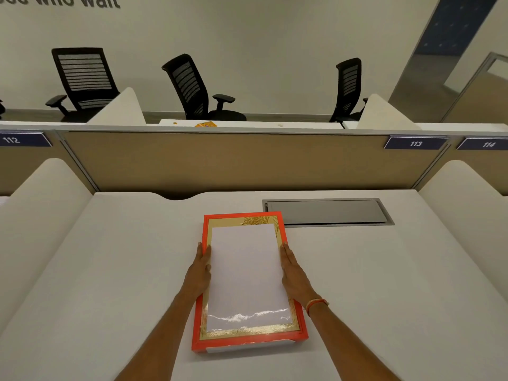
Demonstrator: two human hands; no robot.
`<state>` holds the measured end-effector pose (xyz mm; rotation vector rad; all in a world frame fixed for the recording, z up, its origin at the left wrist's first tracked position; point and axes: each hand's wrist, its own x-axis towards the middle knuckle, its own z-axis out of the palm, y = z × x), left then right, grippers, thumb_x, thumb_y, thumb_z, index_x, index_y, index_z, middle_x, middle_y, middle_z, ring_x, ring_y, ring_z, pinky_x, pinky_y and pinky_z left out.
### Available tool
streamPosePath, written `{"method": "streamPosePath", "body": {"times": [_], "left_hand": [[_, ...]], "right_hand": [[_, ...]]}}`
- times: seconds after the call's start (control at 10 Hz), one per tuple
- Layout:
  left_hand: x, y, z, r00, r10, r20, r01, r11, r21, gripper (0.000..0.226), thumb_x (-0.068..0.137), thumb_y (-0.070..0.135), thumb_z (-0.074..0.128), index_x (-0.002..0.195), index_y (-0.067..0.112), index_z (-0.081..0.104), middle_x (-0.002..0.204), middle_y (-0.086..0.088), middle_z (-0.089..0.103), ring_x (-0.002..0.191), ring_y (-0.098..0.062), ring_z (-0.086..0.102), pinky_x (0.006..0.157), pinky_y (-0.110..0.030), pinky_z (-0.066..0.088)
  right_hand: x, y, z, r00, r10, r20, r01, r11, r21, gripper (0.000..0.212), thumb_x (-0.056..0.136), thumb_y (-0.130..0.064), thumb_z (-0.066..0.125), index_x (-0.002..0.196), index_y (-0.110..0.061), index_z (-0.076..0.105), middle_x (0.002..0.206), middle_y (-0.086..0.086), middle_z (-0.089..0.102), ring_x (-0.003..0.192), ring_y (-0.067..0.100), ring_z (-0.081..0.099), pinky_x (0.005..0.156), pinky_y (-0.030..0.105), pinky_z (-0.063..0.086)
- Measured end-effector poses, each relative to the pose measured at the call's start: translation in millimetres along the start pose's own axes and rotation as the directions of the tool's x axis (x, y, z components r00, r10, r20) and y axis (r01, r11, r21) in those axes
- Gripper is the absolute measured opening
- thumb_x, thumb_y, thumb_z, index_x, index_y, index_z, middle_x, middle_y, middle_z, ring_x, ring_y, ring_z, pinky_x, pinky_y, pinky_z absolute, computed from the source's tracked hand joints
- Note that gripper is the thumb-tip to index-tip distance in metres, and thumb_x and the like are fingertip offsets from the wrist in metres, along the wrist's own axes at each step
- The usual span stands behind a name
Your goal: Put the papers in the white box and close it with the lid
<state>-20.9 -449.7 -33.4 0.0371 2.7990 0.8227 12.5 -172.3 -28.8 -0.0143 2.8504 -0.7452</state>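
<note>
A stack of white papers [247,270] lies flat within the orange-red rim of a shallow box [198,336] that shows a gold patterned border around the sheets. A white strip shows along the box's near edge. The box rests on the white desk [110,270], in the middle, close to me. My left hand [202,268] presses against the left long edge of the papers, and my right hand [294,273], with an orange band at the wrist, presses against the right long edge. Both hands hold the stack between them. I cannot pick out a separate lid.
A grey cable hatch [327,211] is set into the desk behind and right of the box. A tan partition [233,160] closes the back, and white curved dividers [46,193] stand on both sides. Black office chairs [192,89] stand beyond.
</note>
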Motion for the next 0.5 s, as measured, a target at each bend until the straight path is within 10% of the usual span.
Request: {"method": "streamPosePath", "body": {"times": [0.2, 0.5], "left_hand": [[-1, 17, 7, 0.994, -0.094, -0.049, 0.099, 0.989, 0.111, 0.063, 0.098, 0.001, 0.035, 0.154, 0.016, 0.01, 0.164, -0.005, -0.006, 0.146, -0.031, 0.029, 0.11, -0.036, 0.042], [-22, 57, 13, 0.98, -0.06, -0.188, 0.112, 0.953, 0.28, 0.057, 0.1, 0.012, 0.035, 0.154, 0.017, 0.017, 0.164, -0.006, 0.006, 0.151, -0.026, 0.016, 0.12, -0.036, 0.028]], "right_hand": [[-1, 7, -7, 0.999, -0.042, 0.034, 0.045, 0.995, -0.093, 0.071, 0.101, -0.006, 0.04, 0.155, -0.015, -0.004, 0.165, -0.002, -0.007, 0.149, 0.022, 0.027, 0.101, 0.019, 0.046], [-8, 16, -42, 0.999, -0.049, 0.003, 0.049, 0.978, -0.201, 0.076, 0.099, -0.056, 0.028, 0.156, -0.018, -0.002, 0.165, -0.001, -0.007, 0.153, 0.026, -0.003, 0.124, 0.041, 0.009]]}}
